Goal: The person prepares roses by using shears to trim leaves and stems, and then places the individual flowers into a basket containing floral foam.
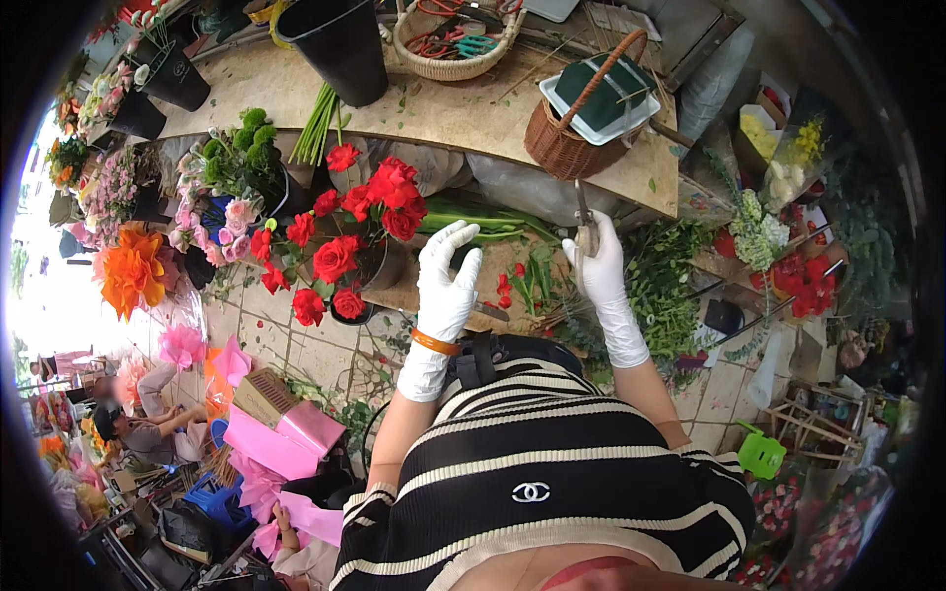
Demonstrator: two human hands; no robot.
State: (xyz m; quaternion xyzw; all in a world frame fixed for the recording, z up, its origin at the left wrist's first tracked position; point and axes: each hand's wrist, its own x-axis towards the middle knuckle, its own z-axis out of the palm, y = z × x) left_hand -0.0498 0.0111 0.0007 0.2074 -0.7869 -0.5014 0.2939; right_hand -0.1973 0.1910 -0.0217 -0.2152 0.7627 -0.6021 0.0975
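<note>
My left hand (449, 281), in a white glove with an orange bangle at the wrist, is raised with fingers apart and holds nothing. Just left of it, red roses (336, 258) stand in a dark bucket (382, 264). My right hand (600, 260), also gloved in white, is closed around pruning shears (584, 219) whose blades point away from me. Beyond and between the hands lie long green stems and leaves (493, 221). Short green stems with small red blooms (532, 282) rest on the low surface nearer to me.
A wooden bench (443, 116) runs across the back, bearing a black bucket (337, 51), a wicker basket of tools (457, 67) and a brown handled basket (562, 143). Cut foliage (655, 295) lies at right. Pink wrapping (281, 443) and seated people are lower left.
</note>
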